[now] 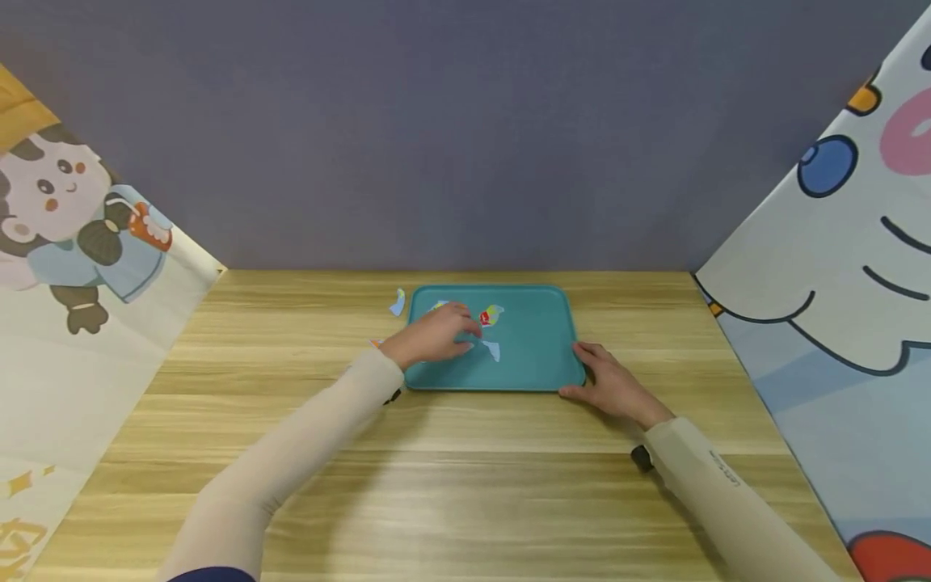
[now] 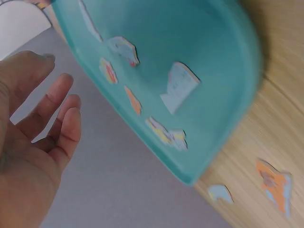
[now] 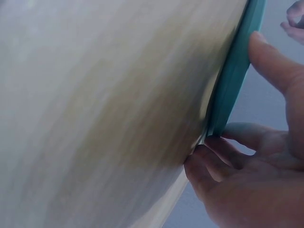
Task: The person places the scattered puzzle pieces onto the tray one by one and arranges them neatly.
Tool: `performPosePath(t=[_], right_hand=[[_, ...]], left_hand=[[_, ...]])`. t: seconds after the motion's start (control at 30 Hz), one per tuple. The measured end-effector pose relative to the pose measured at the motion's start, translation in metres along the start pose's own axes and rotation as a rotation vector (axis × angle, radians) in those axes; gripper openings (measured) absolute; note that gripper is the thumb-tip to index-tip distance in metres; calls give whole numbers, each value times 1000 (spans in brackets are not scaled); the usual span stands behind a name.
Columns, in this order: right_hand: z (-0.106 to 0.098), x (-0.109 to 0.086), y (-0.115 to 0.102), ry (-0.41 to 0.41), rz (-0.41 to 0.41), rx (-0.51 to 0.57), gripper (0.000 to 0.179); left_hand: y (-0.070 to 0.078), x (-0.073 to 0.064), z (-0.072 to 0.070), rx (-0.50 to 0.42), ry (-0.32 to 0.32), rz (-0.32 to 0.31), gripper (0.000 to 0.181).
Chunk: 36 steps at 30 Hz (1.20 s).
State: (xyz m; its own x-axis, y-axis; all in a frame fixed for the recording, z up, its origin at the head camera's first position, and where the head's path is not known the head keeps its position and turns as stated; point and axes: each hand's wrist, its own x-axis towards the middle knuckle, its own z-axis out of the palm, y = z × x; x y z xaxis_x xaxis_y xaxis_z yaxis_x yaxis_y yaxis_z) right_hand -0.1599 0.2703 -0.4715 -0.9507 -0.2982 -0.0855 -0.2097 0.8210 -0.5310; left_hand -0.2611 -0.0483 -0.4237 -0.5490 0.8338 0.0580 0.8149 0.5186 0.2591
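Note:
A teal tray (image 1: 534,343) lies on the wooden table, bearing several flat, irregularly cut picture pieces like jigsaw pieces. Over its left half hovers my left hand (image 1: 435,333), fingers loosely bent; in the left wrist view nothing sits between them. Near those fingertips are a red-and-green piece (image 1: 489,316) and a pale blue one (image 1: 493,351). The left wrist view also shows an orange sliver (image 2: 133,100) and a wide pale piece (image 2: 181,84) on the tray. My right hand (image 1: 609,381) grips the tray's near right corner, thumb and fingers on its edges.
Left of the tray, a small blue piece (image 1: 398,302) and an orange-and-blue piece (image 2: 276,184) lie on the table (image 1: 465,485). A grey wall (image 1: 465,145) rises behind the table's far edge. Cartoon-printed panels (image 1: 822,267) stand at both sides.

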Motion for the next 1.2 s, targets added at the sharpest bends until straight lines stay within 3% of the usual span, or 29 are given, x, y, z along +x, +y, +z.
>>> performPosePath(t=[0.23, 0.37, 0.83, 1.0, 1.2], right_hand=[[0, 0, 1, 3, -10, 4, 91], [0, -1, 1, 3, -7, 7, 90], [-1, -1, 2, -6, -6, 4, 91], [-2, -1, 2, -5, -9, 10, 91], [-1, 0, 1, -5, -14, 16, 91]], left_hand=[[-6, -27, -15, -79, 42, -50, 25], [-9, -39, -21, -79, 85, -90, 25], [-33, -74, -22, -114, 223, -189, 29], [-41, -83, -20, -104, 233, -232, 29], [-49, -93, -14, -112, 177, -321, 32]])
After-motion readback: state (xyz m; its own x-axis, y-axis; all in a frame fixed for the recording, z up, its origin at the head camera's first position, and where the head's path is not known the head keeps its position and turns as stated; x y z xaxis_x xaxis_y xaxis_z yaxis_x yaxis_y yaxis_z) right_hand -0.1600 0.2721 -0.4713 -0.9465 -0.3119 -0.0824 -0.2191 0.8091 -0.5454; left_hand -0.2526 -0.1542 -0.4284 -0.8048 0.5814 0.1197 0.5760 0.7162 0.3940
